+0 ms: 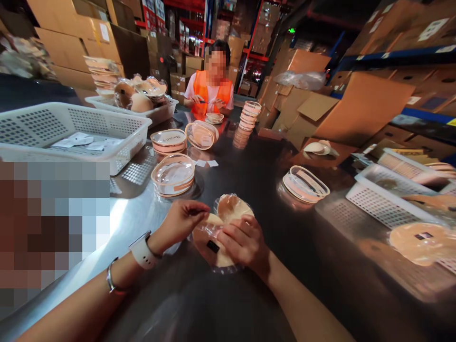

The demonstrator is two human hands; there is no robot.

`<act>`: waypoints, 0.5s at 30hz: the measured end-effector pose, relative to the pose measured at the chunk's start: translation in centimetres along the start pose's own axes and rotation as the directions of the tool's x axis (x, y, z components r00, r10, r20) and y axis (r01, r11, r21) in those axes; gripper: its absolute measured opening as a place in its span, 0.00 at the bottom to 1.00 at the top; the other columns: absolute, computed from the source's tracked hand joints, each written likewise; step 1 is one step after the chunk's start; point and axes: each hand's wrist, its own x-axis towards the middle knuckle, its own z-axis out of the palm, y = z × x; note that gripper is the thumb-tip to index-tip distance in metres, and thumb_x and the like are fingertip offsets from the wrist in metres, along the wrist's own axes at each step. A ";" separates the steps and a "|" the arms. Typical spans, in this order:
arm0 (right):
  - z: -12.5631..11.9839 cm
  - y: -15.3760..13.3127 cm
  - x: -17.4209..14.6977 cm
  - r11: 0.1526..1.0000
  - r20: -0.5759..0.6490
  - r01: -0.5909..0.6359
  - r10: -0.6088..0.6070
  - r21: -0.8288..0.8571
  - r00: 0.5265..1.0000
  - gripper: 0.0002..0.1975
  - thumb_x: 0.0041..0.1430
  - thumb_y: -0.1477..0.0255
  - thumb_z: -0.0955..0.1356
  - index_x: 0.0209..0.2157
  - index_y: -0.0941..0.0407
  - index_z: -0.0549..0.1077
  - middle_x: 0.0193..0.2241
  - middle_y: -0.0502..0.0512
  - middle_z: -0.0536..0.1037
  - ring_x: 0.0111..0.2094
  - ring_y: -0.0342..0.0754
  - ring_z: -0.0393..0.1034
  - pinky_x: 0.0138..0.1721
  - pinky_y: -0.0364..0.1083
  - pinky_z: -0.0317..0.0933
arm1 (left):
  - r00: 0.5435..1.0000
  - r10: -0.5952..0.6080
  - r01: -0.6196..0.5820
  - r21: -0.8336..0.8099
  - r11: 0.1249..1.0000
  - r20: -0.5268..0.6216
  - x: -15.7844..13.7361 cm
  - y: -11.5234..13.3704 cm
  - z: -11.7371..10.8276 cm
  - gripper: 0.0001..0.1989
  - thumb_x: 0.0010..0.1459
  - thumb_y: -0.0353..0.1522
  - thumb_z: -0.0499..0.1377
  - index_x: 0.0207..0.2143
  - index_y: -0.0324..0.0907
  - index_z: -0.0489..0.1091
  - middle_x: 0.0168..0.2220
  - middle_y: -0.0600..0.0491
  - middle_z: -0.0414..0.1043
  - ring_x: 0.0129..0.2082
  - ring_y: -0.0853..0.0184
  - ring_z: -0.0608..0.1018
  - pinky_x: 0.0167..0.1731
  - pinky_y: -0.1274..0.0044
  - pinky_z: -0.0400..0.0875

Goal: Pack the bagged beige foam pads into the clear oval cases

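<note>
A pair of beige bra cups in clear plastic film is held above the dark table, with a small black label on the nearer cup. My right hand grips the cups from the right, its fingers curled over the film where the two cups meet. At their upper left edge is my left hand, thumb and forefinger pinched together. Whatever lies between those fingertips is too small to make out. Beyond my hands stand clear oval cases with pale rims.
A white perforated basket with paper slips stands left. Another oval case lies right of centre, near white baskets and wrapped cups. A person in an orange vest sits opposite, beside stacked cases. A blurred-out area covers the lower left.
</note>
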 end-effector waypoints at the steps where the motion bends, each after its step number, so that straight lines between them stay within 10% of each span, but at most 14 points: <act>1: -0.1 0.0 -0.1 1.000 -0.002 0.018 -0.018 0.011 1.000 0.08 0.64 0.79 0.64 0.35 0.57 0.74 0.31 0.50 0.81 0.34 0.45 0.70 0.42 0.49 0.59 | 1.000 -0.007 0.007 -0.010 1.000 -0.002 0.0 0.0 0.0 0.09 0.45 0.35 0.64 0.29 0.39 0.80 0.27 0.50 0.80 0.25 0.67 0.77 0.26 0.79 0.70; 10: -1.5 -0.2 0.3 0.980 0.023 0.194 -0.195 0.048 0.981 0.08 0.62 0.80 0.66 0.32 0.55 0.76 0.31 0.50 0.82 0.37 0.43 0.74 0.37 0.45 0.64 | 0.992 -0.025 0.025 -0.008 1.000 -0.123 0.6 0.5 -0.2 0.09 0.44 0.34 0.64 0.28 0.39 0.80 0.27 0.50 0.80 0.25 0.68 0.77 0.25 0.80 0.69; 15: -1.1 0.0 0.3 0.991 0.022 0.076 -0.079 0.113 0.997 0.06 0.63 0.80 0.65 0.35 0.58 0.74 0.29 0.53 0.80 0.36 0.45 0.74 0.41 0.48 0.67 | 1.000 0.018 -0.018 0.012 1.000 0.004 0.4 0.8 -0.2 0.09 0.47 0.34 0.63 0.29 0.38 0.79 0.28 0.50 0.80 0.26 0.68 0.77 0.28 0.80 0.69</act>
